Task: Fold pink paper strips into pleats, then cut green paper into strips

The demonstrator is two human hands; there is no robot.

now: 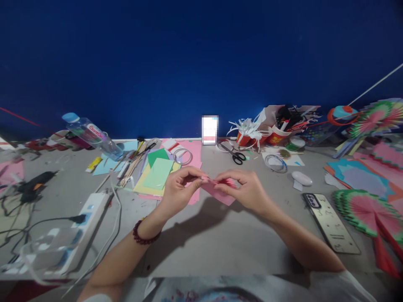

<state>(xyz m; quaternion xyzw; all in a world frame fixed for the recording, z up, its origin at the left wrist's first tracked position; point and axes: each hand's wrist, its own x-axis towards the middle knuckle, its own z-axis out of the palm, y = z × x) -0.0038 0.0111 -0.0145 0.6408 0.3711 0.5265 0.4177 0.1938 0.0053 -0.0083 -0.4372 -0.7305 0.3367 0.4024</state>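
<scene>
A small sheet of pink paper (219, 193) is held up above the grey table between both hands. Narrow pleats show along its right end, partly covered by fingers. My left hand (182, 186) is closed, thumb and forefinger pinching the paper's upper left edge; a dark red bead bracelet circles that wrist. Also closed, my right hand (244, 187) pinches the pleated part between thumb and fingers. Behind my left hand lie stacked coloured papers, with a light green sheet (158, 173) on top. Black-handled scissors (238, 157) lie beyond my right hand.
At left are a power strip (86, 235) with cables, a glue gun (36, 186) and a leaning plastic bottle (94, 135). A lit screen (210, 130) stands against the blue wall. At right lie a phone (330, 224) and a pleated paper fan (367, 209); red cups (277, 136) stand behind.
</scene>
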